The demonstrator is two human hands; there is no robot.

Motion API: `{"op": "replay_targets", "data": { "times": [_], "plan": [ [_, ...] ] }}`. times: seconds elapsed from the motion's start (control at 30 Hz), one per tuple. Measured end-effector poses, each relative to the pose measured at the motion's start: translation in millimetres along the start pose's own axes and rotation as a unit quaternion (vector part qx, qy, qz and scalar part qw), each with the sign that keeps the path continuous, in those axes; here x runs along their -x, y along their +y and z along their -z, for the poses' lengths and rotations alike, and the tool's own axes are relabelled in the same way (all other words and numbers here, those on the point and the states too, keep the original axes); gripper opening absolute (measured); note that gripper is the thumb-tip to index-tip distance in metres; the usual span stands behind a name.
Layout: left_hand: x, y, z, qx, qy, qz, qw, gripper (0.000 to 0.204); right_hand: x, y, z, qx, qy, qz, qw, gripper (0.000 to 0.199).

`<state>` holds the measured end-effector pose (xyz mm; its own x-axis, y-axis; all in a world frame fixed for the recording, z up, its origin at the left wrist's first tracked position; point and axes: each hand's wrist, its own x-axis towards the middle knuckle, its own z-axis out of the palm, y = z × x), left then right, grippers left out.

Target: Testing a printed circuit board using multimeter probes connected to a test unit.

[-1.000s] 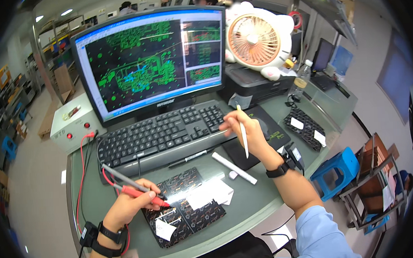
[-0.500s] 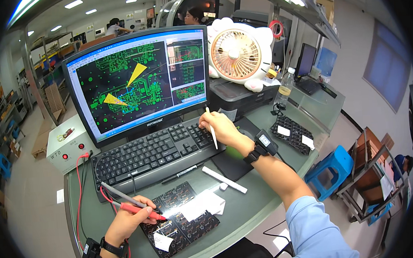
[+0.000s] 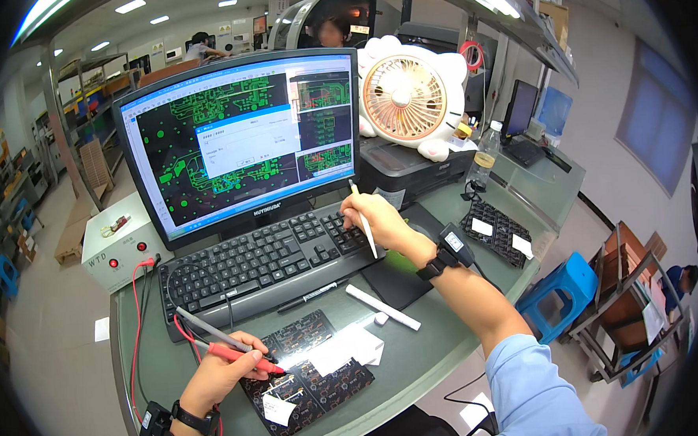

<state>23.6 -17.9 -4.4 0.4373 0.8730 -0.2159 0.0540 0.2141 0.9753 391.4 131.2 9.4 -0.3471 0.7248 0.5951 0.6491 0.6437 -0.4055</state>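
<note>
My left hand (image 3: pixel 225 374) is closed around a red test probe (image 3: pixel 268 366), its tip down at a dark circuit board panel (image 3: pixel 338 391). A grey pen-shaped rod (image 3: pixel 211 328) also lies in that hand's grip, slanting up to the left. My right hand (image 3: pixel 382 224) holds a slim white pen-like stick (image 3: pixel 367 234), with its fingers over the number pad of the black keyboard (image 3: pixel 248 259). White paper slips (image 3: pixel 348 351) lie on the panel. Behind the keyboard, the monitor (image 3: pixel 187 143) shows a green board layout with a pale dialog box over it.
A white box with red lights (image 3: pixel 118 246) stands at left, with a red lead. Near the keyboard lie a black marker (image 3: pixel 307 297) and a white tube (image 3: pixel 383 307). A cat-shaped fan (image 3: pixel 406 96), a bottle (image 3: pixel 484 159) and more board panels (image 3: pixel 496 230) are farther right.
On the monitor, the two yellow pointers are gone and a dialog box has appeared. Both hands keep nearly the same places; the whole view has shifted slightly.
</note>
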Motion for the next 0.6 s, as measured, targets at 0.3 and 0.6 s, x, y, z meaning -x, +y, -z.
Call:
{"op": "replay_targets", "data": {
  "times": [0.3,0.6],
  "plan": [
    [1,0,0,0.004,-0.012,-0.009,1.000,0.020,-3,-2,-11,0.035,-0.005,0.020,0.999,0.009],
    [1,0,1,0.006,-0.017,-0.010,1.000,0.020,-3,9,-5,0.148,-0.003,-0.025,0.989,0.011]
  ]
}}
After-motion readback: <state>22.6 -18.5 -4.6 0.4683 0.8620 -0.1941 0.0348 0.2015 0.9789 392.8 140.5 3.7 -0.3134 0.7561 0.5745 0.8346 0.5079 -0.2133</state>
